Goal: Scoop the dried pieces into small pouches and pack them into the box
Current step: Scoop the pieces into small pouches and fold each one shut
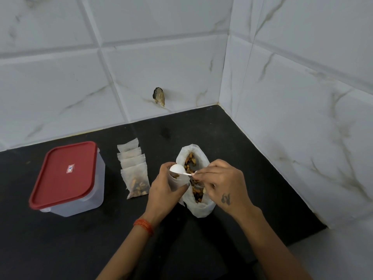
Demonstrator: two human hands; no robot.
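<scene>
While the left hand (pixel 163 190) curls around a small translucent pouch (pixel 178 179), holding its mouth open, the right hand (pixel 220 182) pinches a white plastic scoop (pixel 177 169) tipped over that mouth. Just behind lies the open bag of dried pieces (pixel 194 176). Filled pouches (pixel 134 168) lie in a row between it and the red-lidded box (pixel 68 178), lid on, on the black counter (pixel 60 249).

A black bench (pixel 222 138) runs into the corner, its surface matte and dark with a faint smudge near the back edge. White marble-look wall tiles (pixel 60 81) with grey veins rise behind it and along the right side. Low on the back wall, just above the bench, a dark, ragged hole (pixel 159 96) breaks the tile, brownish at its edges.
</scene>
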